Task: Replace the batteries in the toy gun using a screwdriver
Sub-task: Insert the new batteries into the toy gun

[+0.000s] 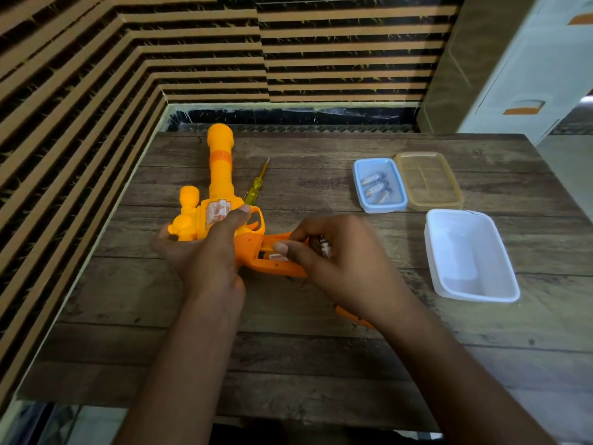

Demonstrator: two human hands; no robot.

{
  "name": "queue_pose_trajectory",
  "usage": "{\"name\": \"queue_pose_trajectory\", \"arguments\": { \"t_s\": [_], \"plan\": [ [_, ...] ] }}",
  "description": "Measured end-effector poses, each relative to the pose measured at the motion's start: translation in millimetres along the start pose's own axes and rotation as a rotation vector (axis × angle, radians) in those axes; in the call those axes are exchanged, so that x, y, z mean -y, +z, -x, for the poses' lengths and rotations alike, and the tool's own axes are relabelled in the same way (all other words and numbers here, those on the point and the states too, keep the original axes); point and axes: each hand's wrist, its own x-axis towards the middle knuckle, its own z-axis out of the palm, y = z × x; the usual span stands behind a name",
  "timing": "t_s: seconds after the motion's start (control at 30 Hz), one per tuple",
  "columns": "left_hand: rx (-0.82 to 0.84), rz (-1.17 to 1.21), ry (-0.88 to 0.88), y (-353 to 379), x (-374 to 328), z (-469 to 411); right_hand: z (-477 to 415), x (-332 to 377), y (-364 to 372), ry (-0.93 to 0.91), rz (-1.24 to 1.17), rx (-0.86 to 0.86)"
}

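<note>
While the orange plastic toy gun (221, 200) is being steadied at the table's left by the left hand (205, 248) closed around its body, batteries are being worked at the open grip compartment by the right hand (333, 255), fingers pinched on one small battery (324, 247). The cover appears to be off already; the yellow-handled screwdriver (255, 186) is lying just beyond, and more batteries are waiting in the blue tray (378, 184) at far right, so refilling and closing are judged as remaining.

No lettering can be read: the white-and-orange sticker (218, 212) on the toy gun (219, 184) is a blur, and the batteries' (375, 187) printed wraps are too small to make out.
</note>
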Motion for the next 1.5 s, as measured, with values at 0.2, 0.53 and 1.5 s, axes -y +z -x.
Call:
{"name": "queue_pose_trajectory", "arguments": {
  "t_s": [0.2,0.53,1.5],
  "plan": [
    [-0.037,-0.015,0.026,0.0,-3.0,7.9,-1.5,-0.6,-1.3,0.168,-0.189,-0.162],
    [0.064,0.007,-0.039,-1.5,7.2,-6.9,-0.9,-4.4,-6.3,0.561,-0.455,0.169],
    [-0.01,-0.018,-0.01,-2.1,6.5,-6.0,-8.0,-14.4,-25.2,0.655,-1.195,-0.07]
  ]
}}
